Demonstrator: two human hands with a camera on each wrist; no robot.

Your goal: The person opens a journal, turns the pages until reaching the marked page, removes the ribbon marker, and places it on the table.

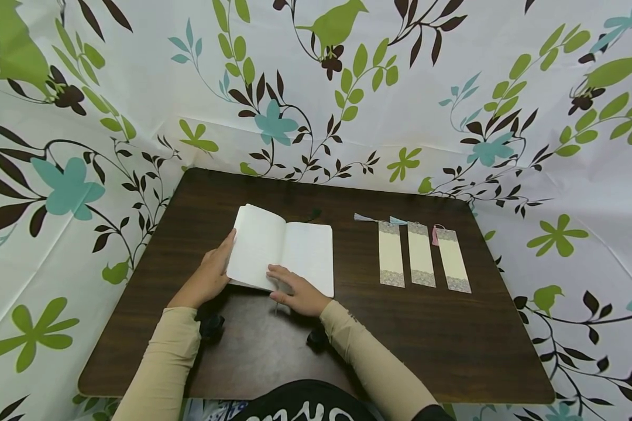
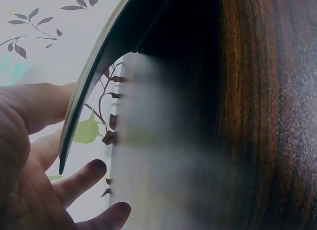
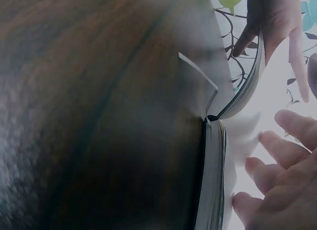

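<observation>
An open notebook (image 1: 308,254) with blank white pages lies on the brown table, its left half raised off the tabletop. My left hand (image 1: 209,273) grips the outer edge of that raised half. In the left wrist view the dark cover (image 2: 81,103) runs between the thumb and fingers, with two fingertips spread below it. My right hand (image 1: 301,292) is at the lower edge of the pages near the fold, fingers loosely extended. The right wrist view shows its fingers (image 3: 285,150) over the white page, and a thin ribbon (image 3: 198,71) sticking out at the spine.
Three cream bookmarks with patterned ends lie right of the notebook: one with a lavender tassel (image 1: 366,217), one with a blue tassel (image 1: 398,221), one with a pink tassel (image 1: 435,235). A small dark green thing (image 1: 315,214) shows behind the notebook. A leaf-print cloth (image 1: 316,146) surrounds the table (image 1: 400,339).
</observation>
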